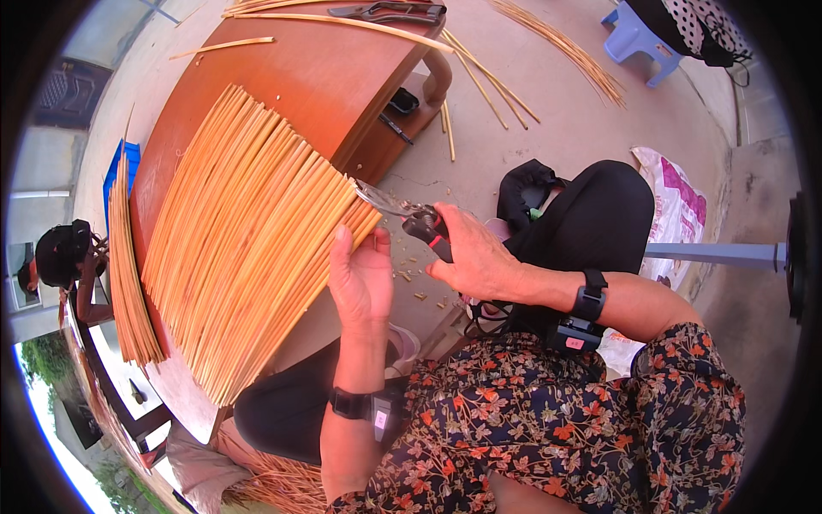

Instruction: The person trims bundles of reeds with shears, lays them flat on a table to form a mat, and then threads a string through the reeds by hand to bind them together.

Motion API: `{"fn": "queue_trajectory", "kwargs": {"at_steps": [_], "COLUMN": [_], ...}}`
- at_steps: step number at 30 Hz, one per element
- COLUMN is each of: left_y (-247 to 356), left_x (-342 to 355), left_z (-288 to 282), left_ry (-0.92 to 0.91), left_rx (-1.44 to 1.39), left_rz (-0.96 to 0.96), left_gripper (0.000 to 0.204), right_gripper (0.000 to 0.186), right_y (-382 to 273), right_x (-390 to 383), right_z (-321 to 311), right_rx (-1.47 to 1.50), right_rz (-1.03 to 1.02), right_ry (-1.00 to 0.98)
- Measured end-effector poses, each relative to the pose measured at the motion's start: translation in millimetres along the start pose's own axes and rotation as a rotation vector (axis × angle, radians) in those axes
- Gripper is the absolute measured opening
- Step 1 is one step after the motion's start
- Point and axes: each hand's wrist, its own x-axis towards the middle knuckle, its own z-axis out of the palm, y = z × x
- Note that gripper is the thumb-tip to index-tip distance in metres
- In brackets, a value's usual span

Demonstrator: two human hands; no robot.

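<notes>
1. Head view: I have a wide sheet of slim tan stalks lying on a glossy reddish-brown wooden table, its right-hand end reaching past the edge.
2. Right hand: fingers wrapped round black-and-red-handled pruning shears, metal blades at the stalks' cut ends. Blade gap: I cannot tell.
3. Left hand: thumb and fingers apart, half curled, at the sheet's corner; I cannot tell whether they pinch anything.
4. My worry: blades skidding off a round stalk could nick the nearby left fingertips.
5. Also, a knock to the overhang could splay the row.
</notes>
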Motion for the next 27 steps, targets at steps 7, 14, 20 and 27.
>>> {"fn": "queue_trajectory", "kwargs": {"at_steps": [7,14,20,27], "left_y": [2,1,0,-1], "left_x": [-1,-2,-2,-3], "left_z": [2,3,6,1], "left_ry": [-0.005,-0.003,-0.056,-0.064], "left_rx": [-0.007,-0.009,0.031,0.029], "left_rz": [0.001,0.007,0.004,0.0], "left_gripper": [0.035,0.034,0.034,0.035], "right_gripper": [0.072,0.058,0.063,0.074], "right_y": [0,8,19,13], "right_x": [0,0,1,4], "right_z": [3,11,17,13], "right_rx": [-0.015,0.022,0.328,0.351], "right_rz": [-0.072,-0.089,-0.115,-0.084], "right_ry": [0.055,0.061,-0.079,-0.1]}}
